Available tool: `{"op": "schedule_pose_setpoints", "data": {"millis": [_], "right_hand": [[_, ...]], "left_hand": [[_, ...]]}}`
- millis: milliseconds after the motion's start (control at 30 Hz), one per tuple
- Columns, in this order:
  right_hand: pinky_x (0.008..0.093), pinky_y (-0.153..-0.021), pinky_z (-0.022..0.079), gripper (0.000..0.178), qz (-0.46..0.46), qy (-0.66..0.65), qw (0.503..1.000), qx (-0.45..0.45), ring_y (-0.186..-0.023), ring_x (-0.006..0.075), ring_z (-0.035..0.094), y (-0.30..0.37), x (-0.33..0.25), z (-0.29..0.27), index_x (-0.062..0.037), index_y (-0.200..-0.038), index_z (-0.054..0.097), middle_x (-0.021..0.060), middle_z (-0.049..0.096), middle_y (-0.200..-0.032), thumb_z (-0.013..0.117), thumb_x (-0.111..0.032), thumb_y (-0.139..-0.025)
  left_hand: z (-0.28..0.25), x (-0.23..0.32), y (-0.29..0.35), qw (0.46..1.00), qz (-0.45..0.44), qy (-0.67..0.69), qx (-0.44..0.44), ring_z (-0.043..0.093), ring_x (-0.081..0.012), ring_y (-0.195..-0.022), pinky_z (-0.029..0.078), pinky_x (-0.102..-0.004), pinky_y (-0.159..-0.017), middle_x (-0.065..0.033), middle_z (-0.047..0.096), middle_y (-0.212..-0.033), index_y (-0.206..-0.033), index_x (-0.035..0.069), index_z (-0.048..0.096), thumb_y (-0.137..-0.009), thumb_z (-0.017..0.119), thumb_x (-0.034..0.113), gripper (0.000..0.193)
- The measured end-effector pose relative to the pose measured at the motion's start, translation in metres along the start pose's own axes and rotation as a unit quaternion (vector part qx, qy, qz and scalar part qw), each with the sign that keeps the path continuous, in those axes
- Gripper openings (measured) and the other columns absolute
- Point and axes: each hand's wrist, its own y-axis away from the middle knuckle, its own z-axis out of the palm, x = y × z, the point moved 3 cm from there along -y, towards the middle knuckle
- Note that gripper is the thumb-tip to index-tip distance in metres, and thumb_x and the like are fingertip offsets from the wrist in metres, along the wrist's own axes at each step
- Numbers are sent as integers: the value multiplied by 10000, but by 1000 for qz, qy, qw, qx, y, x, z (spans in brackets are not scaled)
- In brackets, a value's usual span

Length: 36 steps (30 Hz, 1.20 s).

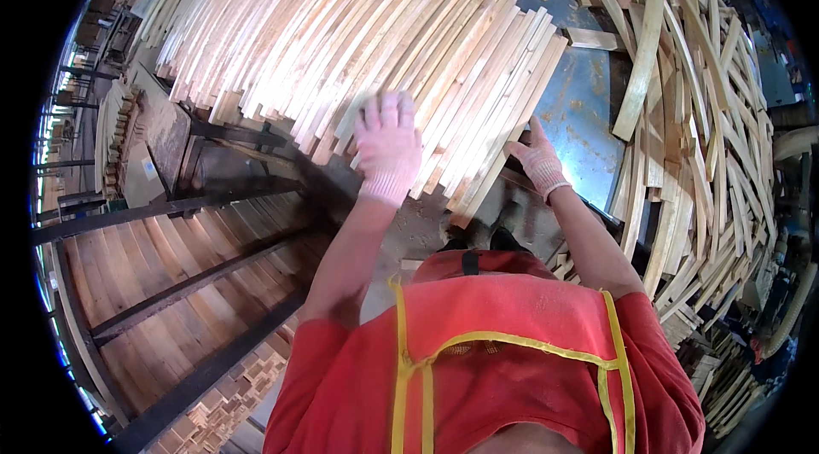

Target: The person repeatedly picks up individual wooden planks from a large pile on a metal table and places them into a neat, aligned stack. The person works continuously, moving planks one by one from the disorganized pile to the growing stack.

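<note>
A wide row of pale wooden strips (341,36) lies side by side on a metal table (580,100), their near ends uneven and jutting over its edge. My left hand (390,142), in a light knitted glove, rests flat over the near ends, fingers stretched forward and slightly apart. At the right end of the row is my right hand (542,162), gloved the same way. Its thumb points toward the outermost strip (503,142) and a finger reaches forward along that strip's side. The thumb and finger are apart, and the other fingers are partly hidden.
A large jumbled heap of long, partly curved wooden strips (674,96) fills the right side. On the lower left stands a dark metal rack (183,283) with wooden boards in it. Stacked short wood pieces (226,398) show below the rack. Sawdust lies on the table.
</note>
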Motion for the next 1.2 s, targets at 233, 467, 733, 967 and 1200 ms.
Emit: {"op": "schedule_pose_setpoints", "data": {"millis": [233,467,733,967,1200], "right_hand": [[404,-1083,508,819,-23,-98,994,-43,-1256,346,677,-18,21,-4,-20,-1585,437,225,692,-1395,768,-276,-881],[422,-1128,491,778,-22,-92,993,-78,-1321,437,630,-14,-4,-54,-54,-1570,465,271,671,-1403,734,-323,-891],[449,-1138,482,838,-166,2,982,-95,-1327,415,624,-52,15,-80,-44,-1582,427,277,649,-1409,754,-323,-863],[483,-1002,552,770,-110,379,879,268,-1139,419,674,-122,53,-216,-62,-1515,464,207,676,-1235,775,-260,-838],[385,-908,560,805,28,-184,982,33,-1000,303,706,-58,89,-160,-71,-1643,382,196,738,-1116,685,-159,-903]], "left_hand": [[52,49,170,620,-392,601,-318,670,-244,-947,541,-384,-874,-98,723,-1079,-1143,47,754,-1019,710,368,346],[-13,76,133,505,-465,669,-286,639,-165,-942,520,-371,-839,-64,700,-1023,-1227,51,713,-1032,693,469,461],[-46,98,-52,614,-125,629,-461,722,-239,-915,590,-397,-826,-153,728,-1130,-1573,17,488,-977,676,368,716],[-31,115,-48,920,6,181,-348,516,-353,-1460,431,-461,-1167,-180,535,-1580,-1708,124,313,-973,645,361,840],[24,27,-30,999,-11,6,-44,477,-380,-1416,390,-568,-1172,-164,485,-1569,-1587,53,455,-962,658,321,710]]}}
